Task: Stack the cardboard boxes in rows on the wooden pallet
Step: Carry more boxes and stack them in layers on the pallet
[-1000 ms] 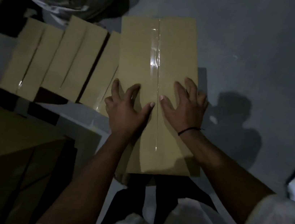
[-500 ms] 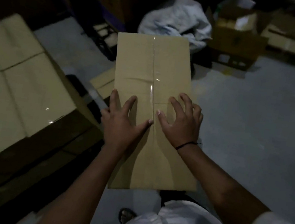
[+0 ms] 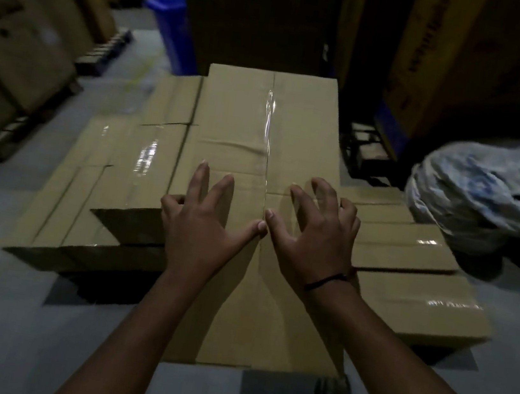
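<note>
From the head camera, a long cardboard box point(image 3: 261, 130) lies lengthwise away from the person, its top sealed by a strip of clear tape point(image 3: 268, 138) down the middle. Its far part lies over a low layer of stacked boxes point(image 3: 411, 251), and its near end juts past that layer's front edge above the grey floor point(image 3: 2, 311). Whether it rests on the layer or is held just clear of it cannot be told. The left hand point(image 3: 203, 232) lies on the box top left of the tape. Its grip is spread wide: two fingers lie straight on the cardboard, the outer fingers bend at the box's left edge, and the thumb reaches to the seam. The right hand point(image 3: 316, 238), with a black band point(image 3: 327, 281) at the wrist, sits right of the tape. Its grip is also apart, with fingers arched, tips pressing on the top and nothing enclosed. The two thumbs nearly meet at the tape. Another box point(image 3: 158, 149) lies close along the left side. Beyond stand a blue bin point(image 3: 173, 17), tall cartons point(image 3: 16, 45) at left and a pale crumpled bag point(image 3: 486, 195) at right.
</note>
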